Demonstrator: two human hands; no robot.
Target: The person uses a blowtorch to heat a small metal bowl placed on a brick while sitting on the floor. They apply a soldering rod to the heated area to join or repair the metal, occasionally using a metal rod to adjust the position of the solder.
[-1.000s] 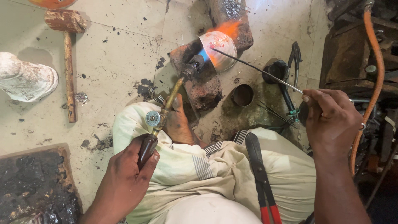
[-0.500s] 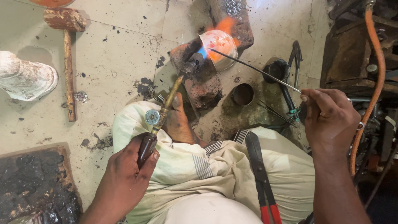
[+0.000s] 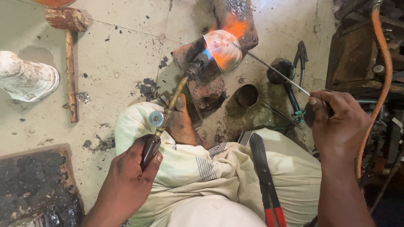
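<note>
My left hand (image 3: pixel 126 178) grips the dark handle of a brass gas torch (image 3: pixel 168 111), whose nozzle points up and right. Its blue and orange flame plays on a glowing round metal piece (image 3: pixel 223 49) resting on a charred brick (image 3: pixel 204 80). My right hand (image 3: pixel 336 122) pinches a thin metal rod (image 3: pixel 277 73) whose far tip reaches the glowing piece. I sit cross-legged in pale cloth, and a bare foot (image 3: pixel 181 122) lies just under the torch.
Red-handled pliers (image 3: pixel 267 185) lie on my lap. A wooden mallet (image 3: pixel 69 54) and a pale lump (image 3: pixel 25 80) lie on the tiled floor at left, a black pitch tray (image 3: pixel 38 189) at lower left. A small tin cup (image 3: pixel 247 95), black tongs (image 3: pixel 294 80) and an orange hose (image 3: pixel 381 84) are at right.
The flame and glow on the round piece have shifted slightly; the rod tip stays at the piece. Both hands hold almost the same positions.
</note>
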